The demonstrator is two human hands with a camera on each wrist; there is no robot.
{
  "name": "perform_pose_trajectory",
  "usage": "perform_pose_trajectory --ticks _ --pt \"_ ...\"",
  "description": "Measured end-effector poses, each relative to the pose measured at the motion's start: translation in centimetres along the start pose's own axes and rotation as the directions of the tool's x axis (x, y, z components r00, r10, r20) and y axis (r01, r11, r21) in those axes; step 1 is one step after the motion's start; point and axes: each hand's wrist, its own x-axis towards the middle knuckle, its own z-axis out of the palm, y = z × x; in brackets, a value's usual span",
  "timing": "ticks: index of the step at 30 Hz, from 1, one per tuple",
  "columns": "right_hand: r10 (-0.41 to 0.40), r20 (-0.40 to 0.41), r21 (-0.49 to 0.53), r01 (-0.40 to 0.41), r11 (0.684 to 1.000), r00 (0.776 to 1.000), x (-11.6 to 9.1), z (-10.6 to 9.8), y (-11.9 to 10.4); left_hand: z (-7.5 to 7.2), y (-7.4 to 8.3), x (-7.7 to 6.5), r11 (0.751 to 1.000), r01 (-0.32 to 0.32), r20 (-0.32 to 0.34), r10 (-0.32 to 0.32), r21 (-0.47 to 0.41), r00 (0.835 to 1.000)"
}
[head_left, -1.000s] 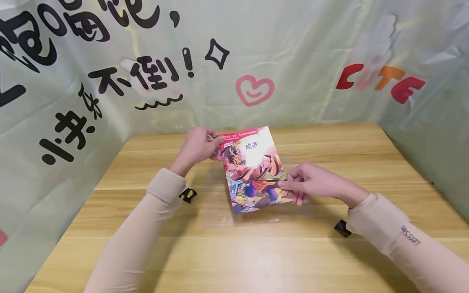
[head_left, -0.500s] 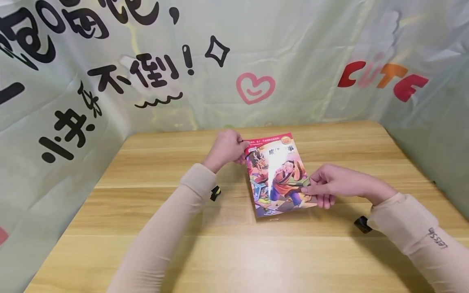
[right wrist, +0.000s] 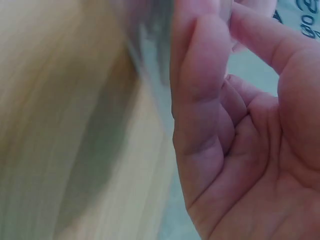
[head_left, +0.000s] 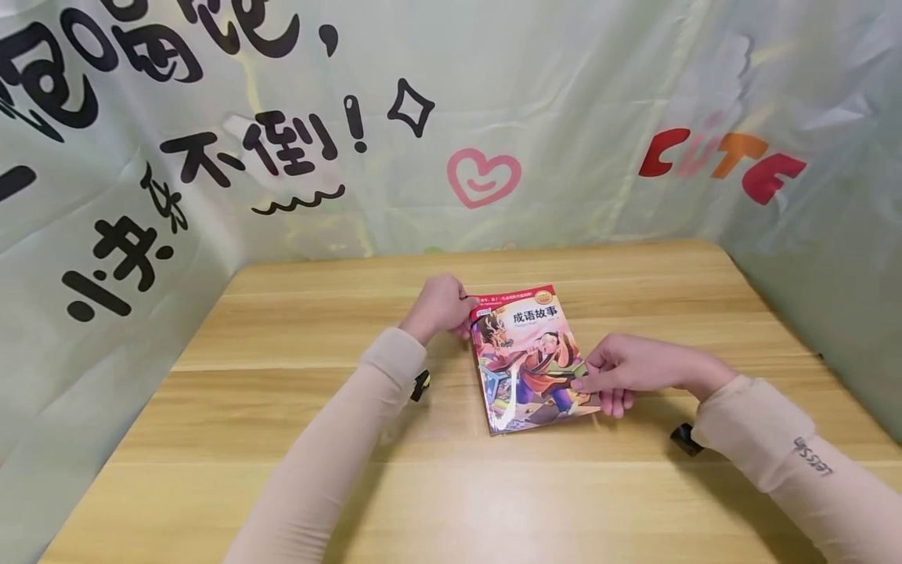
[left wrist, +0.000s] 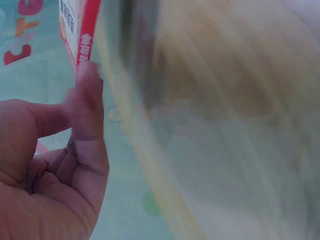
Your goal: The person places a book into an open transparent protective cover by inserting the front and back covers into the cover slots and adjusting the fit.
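A storybook (head_left: 532, 368) with a red top band and a bright cartoon cover is held face up, tilted a little, over the middle of the table. My left hand (head_left: 440, 305) pinches its upper left edge between thumb and fingers. At the lower right edge, my right hand (head_left: 634, 364) grips the book with the thumb on the cover. In the left wrist view, the book's red spine (left wrist: 87, 37) rises above the fingertips. The right wrist view is blurred, with the right hand's fingers (right wrist: 200, 100) behind the book's edge. A clear plastic sheet (head_left: 447, 415) shows faintly beside the book.
The wooden table (head_left: 282, 329) extends around the book on all sides. A pale cloth backdrop (head_left: 578, 102) with printed lettering and a pink heart (head_left: 483, 178) closes off the back and sides. Black wrist devices (head_left: 685, 440) hang below the sleeves.
Both hands have carried the book rightward, then slightly nearer and lower. It now covers much of the place where the clear plastic sheet showed. Both grips look the same.
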Motion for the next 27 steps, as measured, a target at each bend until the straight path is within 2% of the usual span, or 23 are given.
perform_pose_trajectory --ticks 5,8,17,27 --pt "0.010 0.001 -0.019 -0.010 1.000 1.000 0.7 0.5 0.6 1.0 -0.8 0.3 0.995 0.026 0.004 -0.026 0.092 1.000" --pt "0.013 0.008 -0.032 -0.013 0.999 1.000 0.8 0.7 0.9 1.4 -0.9 0.6 0.992 0.038 0.010 -0.039 0.118 0.999" --pt "0.044 -0.014 -0.087 -0.045 0.995 0.999 1.1 0.7 1.4 1.6 -1.3 0.7 0.991 0.041 -0.008 -0.040 0.129 0.999" --pt "0.061 -0.049 -0.166 -0.069 0.984 0.997 1.0 0.6 0.9 2.0 -1.4 0.3 0.988 0.008 0.038 -0.014 0.154 0.999"
